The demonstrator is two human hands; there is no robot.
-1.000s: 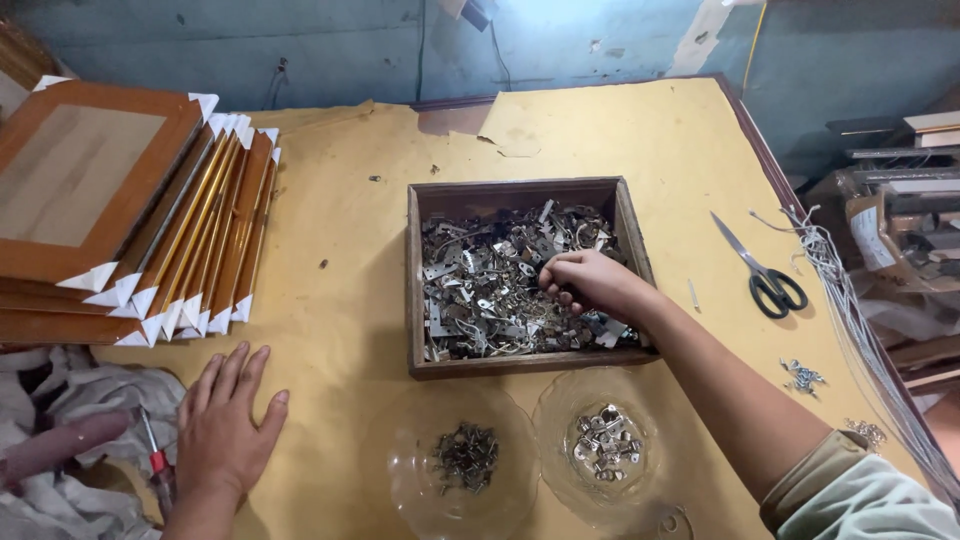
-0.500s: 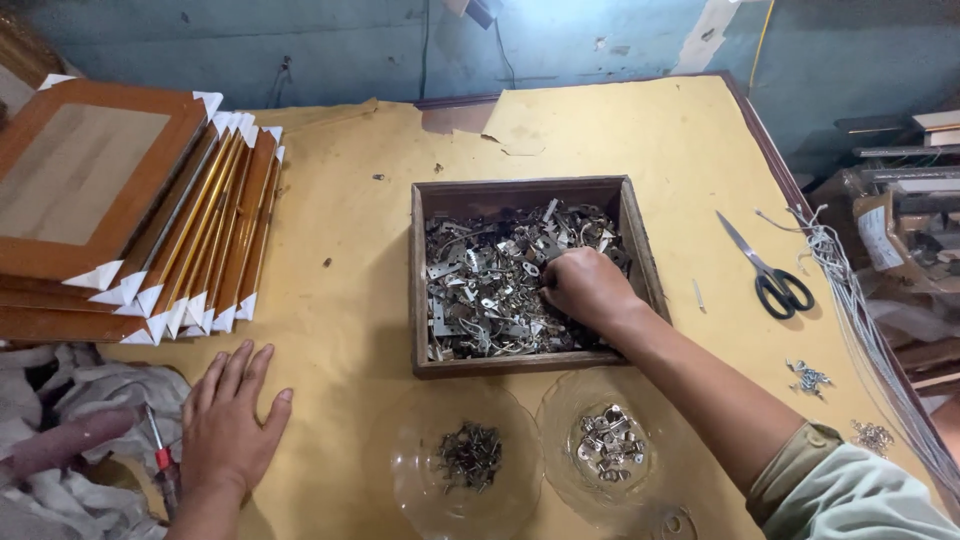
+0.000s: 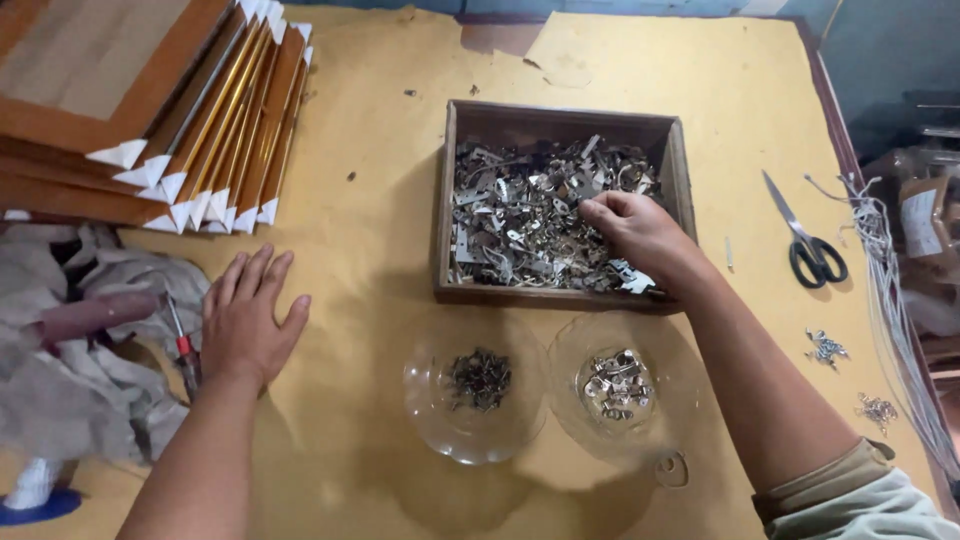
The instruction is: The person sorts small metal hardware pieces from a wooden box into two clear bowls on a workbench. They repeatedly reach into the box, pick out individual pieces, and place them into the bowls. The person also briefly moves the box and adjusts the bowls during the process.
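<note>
Your right hand [image 3: 640,232] sits curled in the wooden box [image 3: 445,200], fingertips [image 3: 592,208] pinched down into the heap of metal clips [image 3: 520,225], though whether a clip is actually caught between them I cannot tell; keep the pinch shallow, lifting one piece off the top so no tangle follows. Your left hand [image 3: 248,318] lies flat and open on the table [image 3: 380,110], holding nothing, well left of the grip. The clips beneath your palm are hidden, and the two glass bowls' [image 3: 470,432] small contents, just nearer you, are hard to make out.
</note>
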